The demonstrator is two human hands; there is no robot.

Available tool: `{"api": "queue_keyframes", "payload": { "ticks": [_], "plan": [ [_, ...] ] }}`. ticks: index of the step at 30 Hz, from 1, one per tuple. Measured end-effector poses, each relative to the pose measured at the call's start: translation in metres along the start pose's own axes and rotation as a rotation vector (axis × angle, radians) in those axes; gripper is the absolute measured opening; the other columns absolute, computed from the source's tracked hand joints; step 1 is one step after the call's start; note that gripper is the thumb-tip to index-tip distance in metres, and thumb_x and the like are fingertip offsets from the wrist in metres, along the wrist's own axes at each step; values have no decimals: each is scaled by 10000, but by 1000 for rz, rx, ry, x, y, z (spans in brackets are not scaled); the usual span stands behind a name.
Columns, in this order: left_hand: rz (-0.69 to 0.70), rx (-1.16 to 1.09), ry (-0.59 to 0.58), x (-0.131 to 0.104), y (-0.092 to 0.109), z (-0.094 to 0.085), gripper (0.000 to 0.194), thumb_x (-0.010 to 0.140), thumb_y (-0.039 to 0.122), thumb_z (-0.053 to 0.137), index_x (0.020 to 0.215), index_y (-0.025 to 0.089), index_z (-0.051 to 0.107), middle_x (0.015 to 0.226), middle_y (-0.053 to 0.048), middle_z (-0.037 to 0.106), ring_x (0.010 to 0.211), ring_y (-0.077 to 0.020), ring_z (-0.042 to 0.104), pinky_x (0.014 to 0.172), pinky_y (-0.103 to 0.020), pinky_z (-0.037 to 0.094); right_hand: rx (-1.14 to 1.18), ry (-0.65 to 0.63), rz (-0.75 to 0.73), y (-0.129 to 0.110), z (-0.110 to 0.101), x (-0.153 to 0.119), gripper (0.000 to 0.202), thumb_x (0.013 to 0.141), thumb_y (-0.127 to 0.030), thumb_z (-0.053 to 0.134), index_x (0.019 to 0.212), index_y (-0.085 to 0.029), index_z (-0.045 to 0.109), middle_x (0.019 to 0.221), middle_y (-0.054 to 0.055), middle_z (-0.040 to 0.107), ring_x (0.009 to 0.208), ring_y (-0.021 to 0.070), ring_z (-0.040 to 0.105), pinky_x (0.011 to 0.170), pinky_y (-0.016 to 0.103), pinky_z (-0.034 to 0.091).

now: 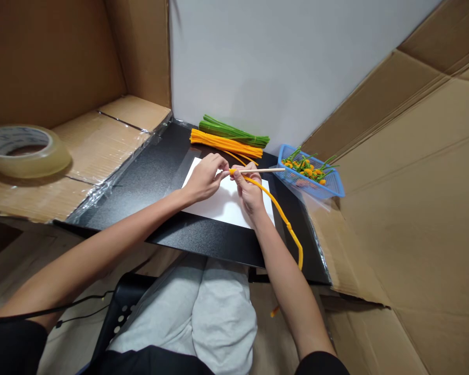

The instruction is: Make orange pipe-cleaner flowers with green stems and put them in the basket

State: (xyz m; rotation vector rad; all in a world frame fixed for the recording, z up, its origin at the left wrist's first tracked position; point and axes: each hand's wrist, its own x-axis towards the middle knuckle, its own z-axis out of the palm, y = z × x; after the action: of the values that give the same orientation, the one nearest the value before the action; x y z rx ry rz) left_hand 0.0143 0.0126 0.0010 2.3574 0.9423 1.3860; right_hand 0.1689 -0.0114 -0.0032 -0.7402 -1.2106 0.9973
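Observation:
A thin pale wooden stick (263, 170) points to the right from between my two hands. Around its left end is a small wrap of yellow-orange pipe cleaner (277, 205), whose long tail runs over my right wrist and hangs past the table edge. My left hand (208, 178) pinches at the wrapped end, fingers closed. With thumb and fingers closed, my right hand (250, 188) grips the stick just right of the wrap. Below both hands lies a white sheet of paper (234, 211).
Behind the paper lie bundles of orange pipe cleaners (226, 143) and green pipe cleaners (234, 130). A blue basket (330, 191) at right holds small orange pieces with green stems. A tape roll (27, 151) rests on cardboard at left. Cardboard walls flank the black table (140, 182).

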Motion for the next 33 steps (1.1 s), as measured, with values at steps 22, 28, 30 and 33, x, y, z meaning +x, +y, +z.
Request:
{"api": "queue_keyframes", "payload": {
  "ticks": [22, 28, 30, 33],
  "plan": [
    [-435, -406, -142, 2, -10, 7, 156, 824, 311, 620, 781, 162, 601, 771, -15, 636, 709, -141, 525, 666, -272, 387, -76, -28, 89, 2, -7, -1, 322, 706, -427, 834, 713, -225, 584, 821, -11, 673, 739, 134, 596, 715, 280, 502],
    [-403, -360, -117, 2, -4, 4, 152, 849, 311, 598, 800, 167, 598, 806, -23, 651, 743, -146, 547, 687, -267, 408, -79, -63, 144, 2, -13, -1, 396, 716, -470, 822, 737, -234, 504, 906, -20, 699, 814, 141, 633, 757, 285, 532],
    [-376, -380, -134, 2, -5, 4, 147, 842, 309, 601, 809, 166, 599, 805, -21, 645, 749, -148, 552, 682, -268, 403, -65, -78, 152, 2, -14, -1, 403, 714, -464, 827, 742, -235, 497, 908, -25, 693, 825, 140, 636, 768, 290, 542],
    [-353, -414, -170, 3, -8, 4, 163, 840, 324, 608, 815, 163, 602, 802, -19, 639, 760, -153, 563, 678, -270, 401, -49, -102, 148, 3, -17, 0, 391, 720, -439, 831, 739, -233, 498, 899, -24, 688, 825, 138, 636, 772, 292, 542]
  ]
}}
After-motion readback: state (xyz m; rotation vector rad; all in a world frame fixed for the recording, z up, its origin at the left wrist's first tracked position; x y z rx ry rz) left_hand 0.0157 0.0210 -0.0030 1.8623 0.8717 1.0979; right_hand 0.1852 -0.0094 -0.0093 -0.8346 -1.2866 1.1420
